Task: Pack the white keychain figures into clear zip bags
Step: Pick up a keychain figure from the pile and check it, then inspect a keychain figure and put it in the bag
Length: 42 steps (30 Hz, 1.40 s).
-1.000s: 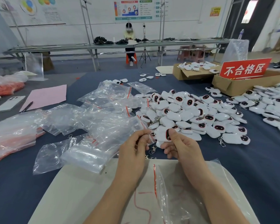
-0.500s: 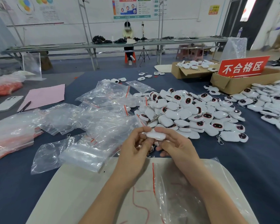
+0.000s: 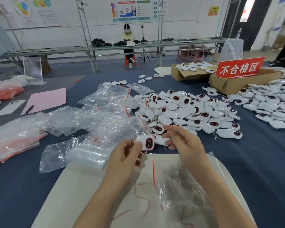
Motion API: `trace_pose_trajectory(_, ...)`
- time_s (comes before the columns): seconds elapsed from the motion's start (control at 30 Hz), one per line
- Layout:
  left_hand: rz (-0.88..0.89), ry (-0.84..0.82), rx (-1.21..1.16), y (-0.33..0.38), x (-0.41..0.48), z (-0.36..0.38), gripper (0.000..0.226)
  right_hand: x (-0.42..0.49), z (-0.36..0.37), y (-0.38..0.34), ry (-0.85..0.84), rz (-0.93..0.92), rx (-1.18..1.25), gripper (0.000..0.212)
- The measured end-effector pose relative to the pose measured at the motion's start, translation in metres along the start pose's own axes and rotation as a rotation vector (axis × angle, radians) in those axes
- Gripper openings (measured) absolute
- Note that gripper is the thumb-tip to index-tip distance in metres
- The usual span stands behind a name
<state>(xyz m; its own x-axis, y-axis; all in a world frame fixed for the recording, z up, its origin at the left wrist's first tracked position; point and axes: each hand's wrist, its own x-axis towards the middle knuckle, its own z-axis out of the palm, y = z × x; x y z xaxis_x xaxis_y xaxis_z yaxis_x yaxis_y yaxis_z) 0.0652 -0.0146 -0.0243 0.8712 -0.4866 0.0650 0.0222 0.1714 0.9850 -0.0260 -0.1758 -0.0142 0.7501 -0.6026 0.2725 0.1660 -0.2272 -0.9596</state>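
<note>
My left hand (image 3: 127, 155) pinches a white keychain figure (image 3: 146, 142) with a dark red-rimmed face, held just above the table edge of the pale mat (image 3: 82, 191). My right hand (image 3: 183, 142) hovers just right of the figure with fingers loosely spread, holding nothing that I can see. A big pile of white figures (image 3: 187, 112) lies right behind my hands. Clear zip bags with red strips (image 3: 95, 116) are heaped to the left. One clear zip bag (image 3: 178, 183) lies on the mat under my right forearm.
Two cardboard boxes (image 3: 227, 84) with a red sign (image 3: 239, 67) stand at the back right, more figures (image 3: 273, 102) beside them. A pink sheet (image 3: 46, 100), a pen and a phone (image 3: 10, 107) lie at the left. A seated person (image 3: 128, 45) is far behind.
The figure has passed from both hands into my left hand and turned its dark face toward me. My right hand has let go and opened to the right.
</note>
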Motion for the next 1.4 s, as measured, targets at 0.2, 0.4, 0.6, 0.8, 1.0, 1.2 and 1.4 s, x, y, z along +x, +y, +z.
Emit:
trace_pose_trajectory(0.2, -0.232, -0.082, 0.155, -0.006, -0.032, -0.023, 0.011, -0.033, 0.004, 0.003, -0.027, -0.082, -0.251, 0.045)
trace_pose_trajectory(0.4, -0.221, -0.202, 0.330, -0.002, -0.049, -0.006, 0.012, -0.045, 0.013, 0.016, -0.048, -0.057, -0.380, 0.040)
trace_pose_trajectory(0.6, -0.120, -0.314, 0.579, 0.004, -0.062, 0.024, 0.035, -0.043, 0.012, 0.015, -0.113, -0.004, -0.401, 0.029)
trace_pose_trajectory(0.8, 0.021, -0.320, 0.644, 0.004, -0.065, 0.024, 0.025, -0.044, 0.008, 0.008, -0.083, 0.049, -0.352, 0.032)
trace_pose_trajectory(1.0, -0.004, -0.327, 0.625, 0.003, -0.058, 0.015, 0.026, -0.040, 0.005, 0.003, -0.075, 0.079, -0.291, 0.039)
trace_pose_trajectory(1.2, 0.031, -0.160, 0.522, 0.006, -0.036, -0.004, 0.030, -0.027, -0.001, 0.003, -0.054, 0.095, -0.275, 0.035)
trace_pose_trajectory(1.4, 0.214, -0.150, 0.706, -0.016, -0.004, 0.007, 0.022, 0.006, 0.006, 0.009, -0.063, 0.091, -0.738, 0.036)
